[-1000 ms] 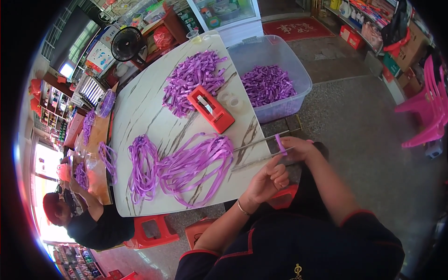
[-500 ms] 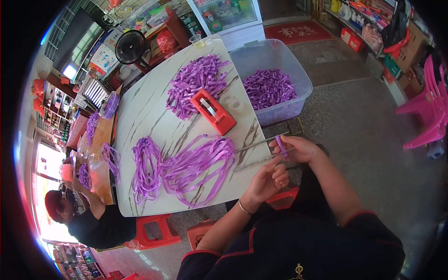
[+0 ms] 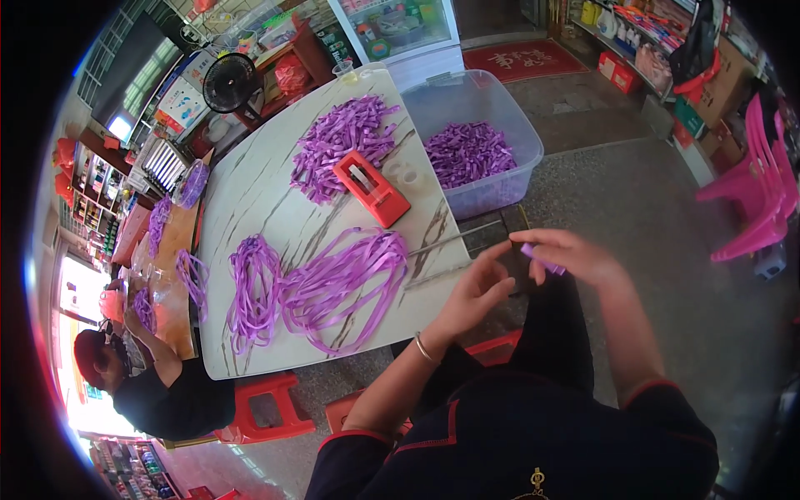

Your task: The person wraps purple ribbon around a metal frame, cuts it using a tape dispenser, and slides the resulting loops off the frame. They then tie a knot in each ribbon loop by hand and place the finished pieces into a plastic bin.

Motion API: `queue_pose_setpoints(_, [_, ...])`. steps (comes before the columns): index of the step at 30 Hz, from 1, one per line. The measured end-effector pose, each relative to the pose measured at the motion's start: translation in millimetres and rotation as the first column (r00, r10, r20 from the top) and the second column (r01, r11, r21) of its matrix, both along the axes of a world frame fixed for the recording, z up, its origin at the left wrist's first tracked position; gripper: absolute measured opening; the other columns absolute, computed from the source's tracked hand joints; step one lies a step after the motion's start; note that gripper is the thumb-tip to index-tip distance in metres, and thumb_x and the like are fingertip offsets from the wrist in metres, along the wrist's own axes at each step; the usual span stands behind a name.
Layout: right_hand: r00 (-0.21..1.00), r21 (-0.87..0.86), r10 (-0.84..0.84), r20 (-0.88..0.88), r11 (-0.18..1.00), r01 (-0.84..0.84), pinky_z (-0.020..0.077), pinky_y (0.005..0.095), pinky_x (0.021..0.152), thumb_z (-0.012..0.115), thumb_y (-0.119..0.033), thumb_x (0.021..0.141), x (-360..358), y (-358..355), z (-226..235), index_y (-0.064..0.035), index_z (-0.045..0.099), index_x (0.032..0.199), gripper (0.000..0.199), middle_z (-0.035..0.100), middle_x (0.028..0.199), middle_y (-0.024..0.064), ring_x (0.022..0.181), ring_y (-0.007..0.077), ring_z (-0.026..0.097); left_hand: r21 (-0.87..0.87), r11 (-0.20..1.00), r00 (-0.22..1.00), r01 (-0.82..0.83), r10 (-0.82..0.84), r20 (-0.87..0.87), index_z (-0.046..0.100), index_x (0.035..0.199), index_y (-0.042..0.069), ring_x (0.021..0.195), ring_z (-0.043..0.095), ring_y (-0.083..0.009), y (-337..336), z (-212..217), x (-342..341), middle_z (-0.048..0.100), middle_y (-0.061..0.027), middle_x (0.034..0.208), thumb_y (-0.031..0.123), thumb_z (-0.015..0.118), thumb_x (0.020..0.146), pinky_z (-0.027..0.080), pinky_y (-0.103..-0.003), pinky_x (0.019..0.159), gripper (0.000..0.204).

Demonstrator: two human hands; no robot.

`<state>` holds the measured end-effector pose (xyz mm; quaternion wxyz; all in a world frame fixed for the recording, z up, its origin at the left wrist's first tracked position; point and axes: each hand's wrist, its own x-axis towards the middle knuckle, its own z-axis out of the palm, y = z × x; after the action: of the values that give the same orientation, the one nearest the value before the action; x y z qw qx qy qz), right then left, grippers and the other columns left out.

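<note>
A short folded piece of purple ribbon [image 3: 546,261] is in my right hand [image 3: 583,255], held between the fingers and partly hidden by them. My left hand [image 3: 477,293] is beside it, thumb and index finger apart, with nothing visible in its grip. A thin metal rod [image 3: 446,243] juts over the table's edge toward my left fingertips; I cannot tell whether they touch. Long looped purple ribbons [image 3: 346,287] lie on the marble-patterned table [image 3: 433,296], with a second bundle of ribbons [image 3: 254,292] to their left. Farther back is a heap of short ribbon pieces [image 3: 342,142].
A red tape dispenser [image 3: 385,202] and clear tape rolls [image 3: 403,172] lie beside the heap. Past the table's right edge stands a clear plastic bin [image 3: 521,175] of ribbon pieces. Another person [image 3: 158,379] works at the left. Red stools [image 3: 267,408] and pink chairs [image 3: 754,187] stand around.
My right hand has moved right, away from the rod, taking the ribbon piece with it. My left hand has shifted slightly left and its fingers have opened. The whole view has shifted slightly.
</note>
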<state>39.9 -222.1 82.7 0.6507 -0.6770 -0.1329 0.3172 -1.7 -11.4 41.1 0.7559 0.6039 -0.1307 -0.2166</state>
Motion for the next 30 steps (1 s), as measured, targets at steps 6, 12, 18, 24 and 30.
queue_pose_setpoints(6, [0.992,0.092,0.11,0.061,0.989,-0.115,0.0423,0.0229,0.069,0.047,-0.021,0.091,-20,22,17,0.0009,0.04,0.129,0.044,0.059,0.075,0.0045,0.072,0.0112,0.059,-0.014,0.999,0.974,0.03,-0.026,0.225,0.056,0.109,-0.001,0.09,0.056,-0.0076,11,17,16,0.06,-0.0063,0.104,0.001,0.058,0.085,0.045,-0.022,0.079,0.025])
queue_pose_setpoints(12, [0.956,0.08,-0.079,0.283,0.995,0.059,0.0439,0.0217,0.067,0.06,-0.015,0.085,-20,47,2,-0.0021,0.051,0.119,0.038,0.059,0.079,0.0028,0.072,0.0075,0.056,-0.047,0.984,0.965,-0.172,0.178,0.195,0.057,0.098,0.001,0.074,0.06,-0.0102,43,18,12,0.064,-0.0053,0.084,0.003,0.06,0.084,0.048,-0.022,0.066,0.015])
queue_pose_setpoints(18, [0.88,-0.029,-0.086,0.467,0.993,0.112,0.0475,0.0217,0.065,0.062,-0.003,0.081,-17,81,2,0.0019,0.058,0.107,0.027,0.063,0.086,0.0061,0.079,0.009,0.059,-0.056,0.972,0.954,-0.228,0.234,0.186,0.055,0.096,0.001,0.073,0.062,-0.0117,76,24,6,0.064,-0.0076,0.083,0.003,0.06,0.083,0.049,-0.022,0.065,0.014])
queue_pose_setpoints(24, [0.937,0.299,-0.294,0.188,0.926,0.231,0.0454,0.0221,0.058,0.058,-0.014,0.086,-16,111,-41,0.0001,0.06,0.101,0.021,0.063,0.083,0.0076,0.067,0.0087,0.057,-0.043,0.928,0.889,-0.37,0.368,0.272,0.056,0.09,0.0,0.073,0.06,-0.0107,121,45,31,0.063,-0.0065,0.081,0.002,0.059,0.084,0.049,-0.023,0.066,0.007])
queue_pose_setpoints(30, [0.738,-0.043,-0.001,0.674,0.998,0.041,0.0427,0.0236,0.051,0.062,-0.016,0.082,-31,144,-67,-0.0039,0.065,0.087,0.013,0.061,0.068,0.005,0.055,0.0117,0.055,0.103,0.679,0.581,-0.727,0.528,0.62,0.054,0.101,-0.005,0.072,0.057,-0.0105,199,99,135,0.062,-0.0075,0.083,0.008,0.062,0.083,0.047,-0.023,0.066,0.024])
